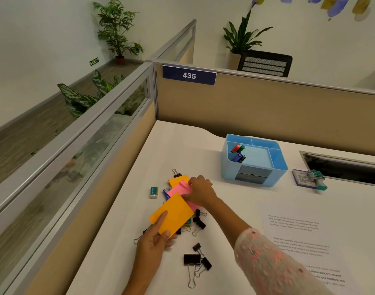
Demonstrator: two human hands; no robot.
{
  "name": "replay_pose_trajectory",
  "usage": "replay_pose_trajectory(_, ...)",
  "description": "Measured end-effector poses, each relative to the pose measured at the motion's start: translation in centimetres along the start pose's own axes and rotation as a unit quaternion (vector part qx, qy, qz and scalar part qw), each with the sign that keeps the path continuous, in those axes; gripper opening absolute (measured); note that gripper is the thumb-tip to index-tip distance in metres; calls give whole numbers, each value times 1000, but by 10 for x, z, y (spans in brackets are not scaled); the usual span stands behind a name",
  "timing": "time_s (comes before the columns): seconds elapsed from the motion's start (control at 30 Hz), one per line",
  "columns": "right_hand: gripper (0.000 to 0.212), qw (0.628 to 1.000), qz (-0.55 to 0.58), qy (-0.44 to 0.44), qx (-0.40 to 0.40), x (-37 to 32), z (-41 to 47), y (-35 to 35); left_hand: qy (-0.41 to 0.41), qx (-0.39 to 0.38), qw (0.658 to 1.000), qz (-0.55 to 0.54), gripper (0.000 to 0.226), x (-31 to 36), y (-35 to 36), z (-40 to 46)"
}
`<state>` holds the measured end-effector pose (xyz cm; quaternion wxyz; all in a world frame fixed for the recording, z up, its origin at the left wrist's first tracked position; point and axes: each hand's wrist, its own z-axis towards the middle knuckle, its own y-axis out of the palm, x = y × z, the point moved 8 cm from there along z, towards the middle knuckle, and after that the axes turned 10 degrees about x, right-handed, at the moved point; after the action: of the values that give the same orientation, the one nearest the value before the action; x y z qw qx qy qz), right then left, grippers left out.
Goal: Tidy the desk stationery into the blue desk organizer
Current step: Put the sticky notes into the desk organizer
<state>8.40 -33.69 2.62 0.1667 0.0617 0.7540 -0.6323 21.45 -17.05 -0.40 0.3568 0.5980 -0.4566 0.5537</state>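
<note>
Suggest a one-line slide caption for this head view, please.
Left hand holds an orange sticky pad, right hand gathers pink notes, blue organizer nearby.

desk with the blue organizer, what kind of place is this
Most likely an open-plan office cubicle. The white desk is boxed in by tan partition panels, one carrying a number plate reading 435. A mesh office chair stands beyond the partition, and potted plants line the corridor.

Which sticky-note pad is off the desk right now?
The larger orange pad, held up in the left hand. The pink pad and smaller orange pad lie under the right hand.
</note>
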Motion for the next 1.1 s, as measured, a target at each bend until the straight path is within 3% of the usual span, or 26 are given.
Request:
replay_pose_trajectory(0.13, 66, 1000, 4, 31, -2, 5, 15, 12, -8, 5, 1000, -7, 49, -5, -2, 5)
replay_pose_trajectory(0.33, 31, 982, 170, 77, 16, 17, 20, 2, -10, 8, 1000, -15, 47, -9, -4, 5)
replay_pose_trajectory(0.67, 8, 867, 442, 143, 182, 57, -49, -86, 14, 39, 999, -5, 43, 2, -9, -2)
replay_pose_trajectory(0.77, 25, 815, 538, 151, 155, 60, -85, -90, 17, 12, 1000, -23, 52, 22, 6, -10)
replay_pose_trajectory(0.87, 19, 782, 596, 139, 119, 51, -118, -82, 8, -8, 998, -62, 70, 43, 20, -19)
replay_pose_trajectory(1.0, 13, 790, 583, 135, 134, 40, -153, -73, -45, -35, 992, -115, 72, 60, 35, -32)
replay_pose_trajectory(1.1, 4, 809, 508, 163, 246, 45, -172, -77, -55, -69, 987, -132, 55, 72, 43, -43)
